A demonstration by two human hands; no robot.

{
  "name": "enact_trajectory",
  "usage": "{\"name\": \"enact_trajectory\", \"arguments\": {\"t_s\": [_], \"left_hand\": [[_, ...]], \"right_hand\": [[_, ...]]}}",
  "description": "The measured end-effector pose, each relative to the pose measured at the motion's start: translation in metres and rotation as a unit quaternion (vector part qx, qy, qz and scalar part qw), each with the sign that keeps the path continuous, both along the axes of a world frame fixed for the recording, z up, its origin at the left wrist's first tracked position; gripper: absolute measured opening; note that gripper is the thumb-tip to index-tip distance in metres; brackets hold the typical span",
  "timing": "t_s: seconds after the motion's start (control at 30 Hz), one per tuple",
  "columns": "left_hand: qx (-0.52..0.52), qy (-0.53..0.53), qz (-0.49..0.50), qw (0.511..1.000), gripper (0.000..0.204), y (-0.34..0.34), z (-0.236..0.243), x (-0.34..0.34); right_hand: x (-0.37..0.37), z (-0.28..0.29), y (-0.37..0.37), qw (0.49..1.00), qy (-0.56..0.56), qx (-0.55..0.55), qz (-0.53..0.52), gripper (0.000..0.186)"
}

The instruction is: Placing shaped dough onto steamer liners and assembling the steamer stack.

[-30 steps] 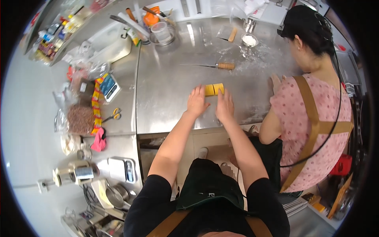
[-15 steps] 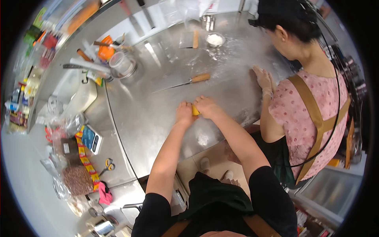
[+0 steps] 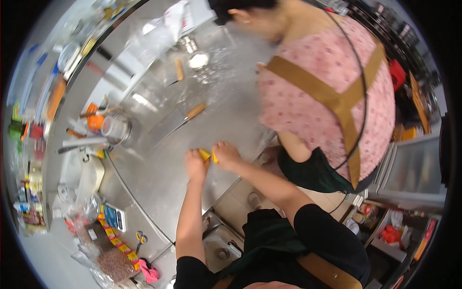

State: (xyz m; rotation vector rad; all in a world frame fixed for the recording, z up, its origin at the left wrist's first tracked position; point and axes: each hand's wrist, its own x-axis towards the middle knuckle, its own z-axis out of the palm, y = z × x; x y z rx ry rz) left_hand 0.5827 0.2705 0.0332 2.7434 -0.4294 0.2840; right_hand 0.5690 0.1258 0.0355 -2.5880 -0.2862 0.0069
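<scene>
Over the steel worktable (image 3: 159, 178), near its front edge, my hands are close together with a small gap between them. Closed fingers of my left hand (image 3: 194, 164) hold a yellow piece (image 3: 205, 154) that looks like dough. A second yellow piece (image 3: 214, 156) is held in the closed fingers of my right hand (image 3: 227, 155). Beyond my hands lies a broad-bladed knife (image 3: 167, 127) with a wooden handle. A dough scraper (image 3: 179, 70) rests farther back, beside a bowl of white powder (image 3: 198, 60).
A co-worker in a pink top (image 3: 313, 72) leans over the table on my right, hands hidden. At left stand a utensil container (image 3: 114, 128), a digital scale (image 3: 114, 217), scissors (image 3: 140, 240) and bagged goods (image 3: 115, 264). A metal cup (image 3: 189, 44) stands at the back.
The single yellow lump between my hands now shows as two pieces, one in each hand, with a gap between. The co-worker has leaned in farther over the table; my view has turned.
</scene>
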Motion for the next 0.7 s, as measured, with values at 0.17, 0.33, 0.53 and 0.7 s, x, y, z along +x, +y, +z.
{"name": "enact_trajectory", "arguments": {"t_s": [0.17, 0.33, 0.53, 0.7], "left_hand": [[-0.253, 0.230, 0.158, 0.926, 0.046, 0.019, -0.016, -0.027], [-0.559, 0.365, 0.164, 0.726, 0.029, -0.005, -0.007, -0.135], [-0.535, 0.635, 0.219, 0.513, 0.022, -0.106, -0.027, -0.313], [-0.396, 0.797, 0.078, 0.450, 0.026, -0.277, -0.028, -0.394]], "right_hand": [[-0.124, -0.017, -0.034, 0.859, 0.212, 0.466, -0.022, 0.040], [-0.298, -0.039, -0.114, 0.737, 0.465, 0.486, -0.071, 0.037], [-0.424, -0.060, -0.261, 0.566, 0.417, 0.617, -0.354, 0.041], [-0.494, -0.055, -0.405, 0.637, 0.245, 0.570, -0.458, 0.038]]}}
